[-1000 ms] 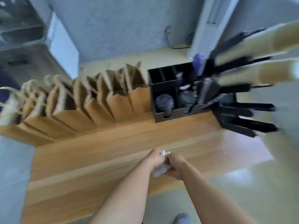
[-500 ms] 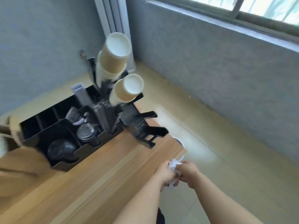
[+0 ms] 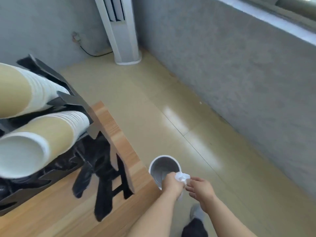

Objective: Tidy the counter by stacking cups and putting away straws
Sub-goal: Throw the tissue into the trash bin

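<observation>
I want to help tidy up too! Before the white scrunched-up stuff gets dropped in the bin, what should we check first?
1. Left hand has a firm grip on the crumpled white wrapper: ok.
2. Wrapper is over the bin's opening: not ok, it sits at the near rim, partly outside.
3. Bin mouth is open, no lid in the way: ok.
4. Bin has room inside: ok, the inside visible looks empty.
5. Right hand is out of the drop path: cannot tell, its fingertips are right beside the wrapper.
6. No loose bits trailing from the wrapper: cannot tell, too blurred.
</observation>
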Demonstrator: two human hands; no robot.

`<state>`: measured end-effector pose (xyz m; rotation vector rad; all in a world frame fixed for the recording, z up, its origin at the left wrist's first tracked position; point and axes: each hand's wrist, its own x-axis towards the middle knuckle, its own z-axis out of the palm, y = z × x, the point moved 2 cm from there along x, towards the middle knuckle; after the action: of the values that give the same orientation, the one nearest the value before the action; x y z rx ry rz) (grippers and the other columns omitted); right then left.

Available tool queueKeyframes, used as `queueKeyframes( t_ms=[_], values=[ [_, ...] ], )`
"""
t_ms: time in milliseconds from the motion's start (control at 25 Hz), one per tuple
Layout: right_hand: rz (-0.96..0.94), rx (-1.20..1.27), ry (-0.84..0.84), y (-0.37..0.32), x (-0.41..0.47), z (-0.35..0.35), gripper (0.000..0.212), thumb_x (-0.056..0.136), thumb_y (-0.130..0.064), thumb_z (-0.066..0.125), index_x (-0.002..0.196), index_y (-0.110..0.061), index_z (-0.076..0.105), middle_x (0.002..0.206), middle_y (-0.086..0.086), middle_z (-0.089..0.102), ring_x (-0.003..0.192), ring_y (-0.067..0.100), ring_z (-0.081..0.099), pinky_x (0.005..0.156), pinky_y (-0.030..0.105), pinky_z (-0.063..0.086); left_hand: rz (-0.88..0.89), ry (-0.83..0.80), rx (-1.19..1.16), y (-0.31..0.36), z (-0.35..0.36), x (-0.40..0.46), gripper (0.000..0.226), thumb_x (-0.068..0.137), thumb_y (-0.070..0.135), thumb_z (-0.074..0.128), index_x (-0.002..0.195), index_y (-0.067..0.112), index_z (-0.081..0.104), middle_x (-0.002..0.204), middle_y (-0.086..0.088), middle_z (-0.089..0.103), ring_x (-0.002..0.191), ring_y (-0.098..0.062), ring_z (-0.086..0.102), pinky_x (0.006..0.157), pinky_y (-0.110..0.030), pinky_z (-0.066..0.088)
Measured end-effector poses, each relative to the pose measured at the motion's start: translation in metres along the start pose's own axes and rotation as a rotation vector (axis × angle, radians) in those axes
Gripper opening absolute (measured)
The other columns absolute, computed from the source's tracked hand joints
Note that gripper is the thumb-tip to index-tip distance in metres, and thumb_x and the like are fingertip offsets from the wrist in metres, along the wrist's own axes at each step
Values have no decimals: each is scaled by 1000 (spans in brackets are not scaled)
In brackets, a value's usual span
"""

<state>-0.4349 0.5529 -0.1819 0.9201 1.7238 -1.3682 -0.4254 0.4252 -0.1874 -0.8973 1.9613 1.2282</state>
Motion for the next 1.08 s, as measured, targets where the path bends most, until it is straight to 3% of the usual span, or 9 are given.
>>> queueKeyframes(
  t_ms=[120, 240, 400, 480, 600, 760, 840, 960, 1080],
  values=[
    [-14, -132, -25, -21, 64, -15, 19, 94, 3, 46, 97, 0, 65, 72, 9, 54, 60, 21, 48, 52, 27, 33, -147, 150, -146, 11, 28, 68, 29, 84, 22, 56, 108, 14, 70, 98, -8, 73, 92, -27, 68, 74, -26, 48],
    [-48, -250, -90, -33, 123, -15, 15, 98, -4, 51, 91, -5, 63, 73, 7, 57, 63, 20, 52, 56, 28, 37, -358, 318, -407, -3, 60, 133, 35, 89, 31, 57, 114, 13, 73, 106, -9, 76, 99, -30, 71, 88, -31, 56],
    [-80, -411, -175, -18, 202, -1, 23, 99, -9, 48, 82, -17, 61, 80, 3, 63, 70, 20, 61, 70, 34, 46, -463, 503, -716, -32, 109, 190, 34, 87, 29, 61, 117, 17, 71, 107, -7, 76, 106, -31, 69, 94, -36, 54],
    [-72, -472, -209, 4, 238, 8, 22, 98, -8, 46, 84, -11, 62, 81, 3, 64, 68, 21, 61, 70, 36, 45, -493, 590, -858, -51, 128, 208, 35, 88, 21, 62, 122, 17, 69, 111, -7, 73, 104, -31, 67, 94, -34, 52],
    [-88, -529, -265, 42, 293, 25, 22, 94, -9, 47, 100, 7, 62, 84, 7, 63, 71, 25, 57, 69, 37, 47, -528, 650, -964, -85, 159, 247, 25, 87, 21, 65, 111, 16, 71, 104, -7, 74, 96, -30, 68, 88, -34, 54],
    [-90, -551, -292, 75, 345, 45, 18, 95, -18, 52, 94, -22, 68, 100, 3, 75, 99, 30, 71, 92, 48, 58, -526, 666, -1030, -130, 178, 300, 13, 86, 24, 67, 98, 25, 69, 94, 0, 73, 94, -27, 70, 89, -38, 57],
    [-103, -557, -284, 83, 364, 50, 18, 97, -18, 51, 92, -25, 67, 100, 5, 74, 100, 31, 70, 92, 48, 57, -508, 638, -1043, -142, 181, 317, 31, 86, 32, 70, 116, 23, 67, 107, 1, 72, 103, -26, 68, 94, -39, 55],
    [-114, -547, -269, 91, 378, 53, 17, 99, -18, 50, 101, -21, 66, 93, 2, 71, 95, 27, 71, 93, 46, 57, -464, 559, -1106, -152, 183, 332, 75, 82, 51, 72, 149, 34, 43, 132, 9, 60, 120, -21, 60, 107, -41, 46],
    [-123, -553, -248, 88, 373, 51, 17, 102, -17, 47, 104, -21, 63, 93, -5, 67, 98, 25, 70, 96, 47, 56, -478, 545, -1156, -154, 188, 328, 91, 76, 66, 65, 155, 39, 29, 142, 7, 56, 125, -24, 60, 110, -44, 44]
  ],
)
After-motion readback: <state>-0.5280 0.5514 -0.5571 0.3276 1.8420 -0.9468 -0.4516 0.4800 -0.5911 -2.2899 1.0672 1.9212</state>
